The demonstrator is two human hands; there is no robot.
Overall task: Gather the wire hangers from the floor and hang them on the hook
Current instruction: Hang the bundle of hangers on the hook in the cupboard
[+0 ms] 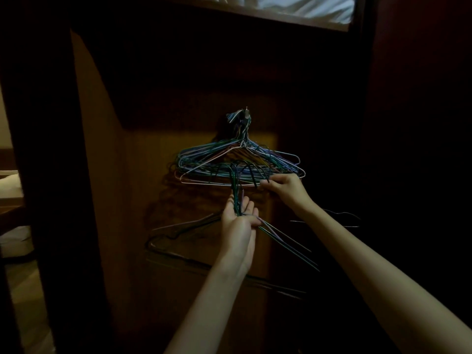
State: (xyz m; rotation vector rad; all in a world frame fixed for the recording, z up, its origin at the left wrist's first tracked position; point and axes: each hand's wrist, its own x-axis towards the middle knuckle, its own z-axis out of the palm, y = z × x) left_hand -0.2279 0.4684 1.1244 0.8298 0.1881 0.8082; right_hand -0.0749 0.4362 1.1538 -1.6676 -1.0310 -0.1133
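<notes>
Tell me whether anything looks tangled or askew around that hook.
The hung hangers sit fanned at differing angles below the hook, not stacked flush. The held bunch in the left hand has its hook ends splayed apart near the right hand. Dim light hides any damage.

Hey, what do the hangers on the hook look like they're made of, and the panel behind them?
Hangers on the hook: thin wire, apparently metal with coloured coating in green, blue, pink and white, judging by the slim bent outlines. The bunch in the left hand looks the same. Panel behind: probably wood or veneer, brown and smooth; too dim for grain.
</notes>
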